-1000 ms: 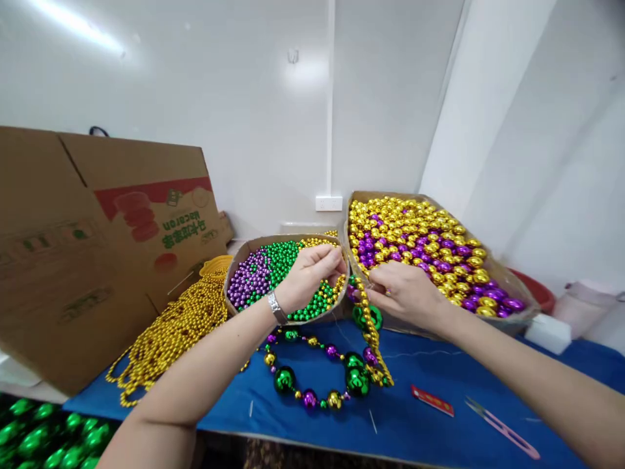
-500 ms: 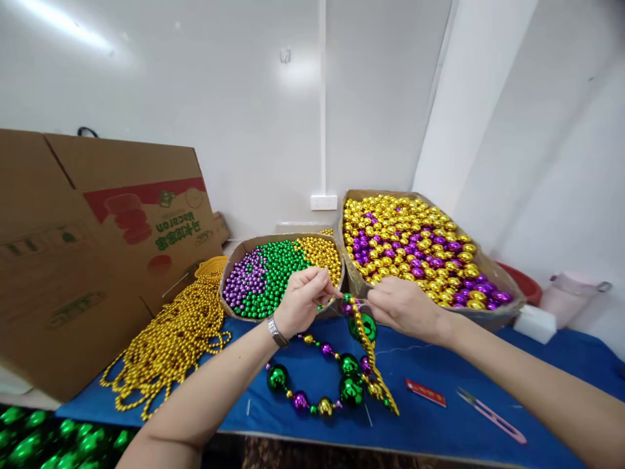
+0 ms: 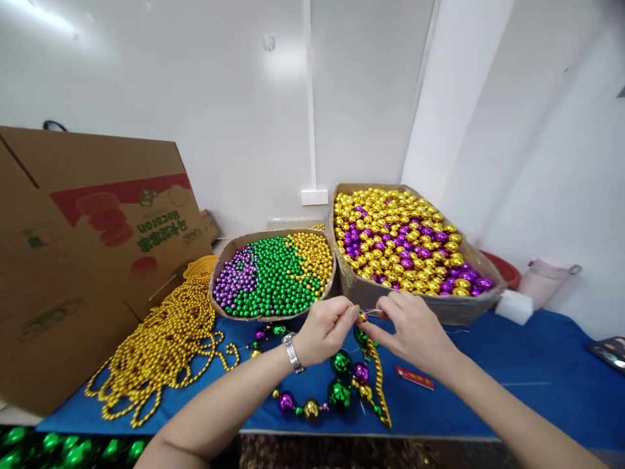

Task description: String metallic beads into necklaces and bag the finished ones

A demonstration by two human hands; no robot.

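both hands close together over the blue cloth (image 3: 512,384). left hand (image 3: 323,331) is pinched tight, thumb and fingertips closed on the top end of the bead necklace (image 3: 340,393). right hand (image 3: 414,332) meets it just beside, fingers pinched on that same end, a thin thread showing between the two. the rest of the necklace drops below the hands and lies looped on the cloth, big green, purple and gold beads by the left wrist. behind the knuckles sit the small-bead tray (image 3: 221,255) and the big-bead box (image 3: 463,311).

White walls (image 3: 195,85), socket (image 3: 314,197) low on one — blue-covered table (image 3: 537,378), light glare (image 3: 34,12) upper left
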